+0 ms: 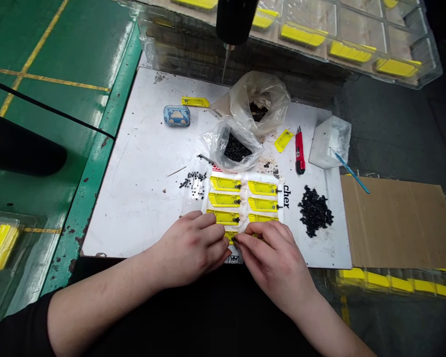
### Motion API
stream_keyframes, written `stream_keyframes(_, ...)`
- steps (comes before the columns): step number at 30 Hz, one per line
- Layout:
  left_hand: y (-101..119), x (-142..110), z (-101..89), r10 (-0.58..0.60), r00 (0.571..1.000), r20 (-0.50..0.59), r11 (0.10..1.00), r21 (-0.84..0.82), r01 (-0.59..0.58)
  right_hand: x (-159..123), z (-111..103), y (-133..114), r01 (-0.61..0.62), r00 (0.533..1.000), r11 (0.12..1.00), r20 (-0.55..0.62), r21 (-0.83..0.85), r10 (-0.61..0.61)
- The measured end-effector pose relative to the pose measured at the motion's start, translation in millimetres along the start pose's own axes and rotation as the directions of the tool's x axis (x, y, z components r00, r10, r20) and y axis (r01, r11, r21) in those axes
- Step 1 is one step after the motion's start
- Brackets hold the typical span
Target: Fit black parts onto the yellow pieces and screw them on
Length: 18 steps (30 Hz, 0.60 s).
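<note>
Yellow plastic pieces (224,200) lie in two columns on a white printed sheet, several with a small black part at the right end. My left hand (195,245) is curled over the left side of the lowest left yellow piece (229,235); its fingertips are mostly hidden, so what they hold cannot be seen. At that piece's right end, my right hand (277,250) pinches a small black plastic part (234,238) between thumb and forefinger. The right hand's other fingers partly cover the right column.
Behind the sheet stand a bag of black bits (237,148) and a larger plastic bag (275,99). Rightward are a red utility knife (299,151), a black parts pile (315,210) and a white container (329,144). A power screwdriver (236,22) hangs overhead; a blue tin (177,115) sits left.
</note>
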<state>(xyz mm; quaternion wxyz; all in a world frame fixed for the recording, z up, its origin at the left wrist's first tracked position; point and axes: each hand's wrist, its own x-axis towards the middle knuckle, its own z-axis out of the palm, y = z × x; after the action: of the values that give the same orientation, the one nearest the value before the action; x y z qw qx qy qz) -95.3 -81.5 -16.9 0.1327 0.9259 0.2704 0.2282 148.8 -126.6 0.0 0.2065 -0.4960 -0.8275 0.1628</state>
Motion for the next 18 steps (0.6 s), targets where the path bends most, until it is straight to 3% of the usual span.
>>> stream_keyframes(15,3.5,-2.0,-1.5,0.010,0.999,0.049,1.000,-0.026,-0.009,0.8,-0.1,1.8,0.018,1.000,0.999,0.013,-0.027,-0.018)
stream_keyframes(18,6.1,-4.5,7.7,-0.018,0.998,0.060,1.000,0.011,0.017,-7.2,10.7,14.9,0.128,0.991,0.989,-0.041,-0.071,-0.131)
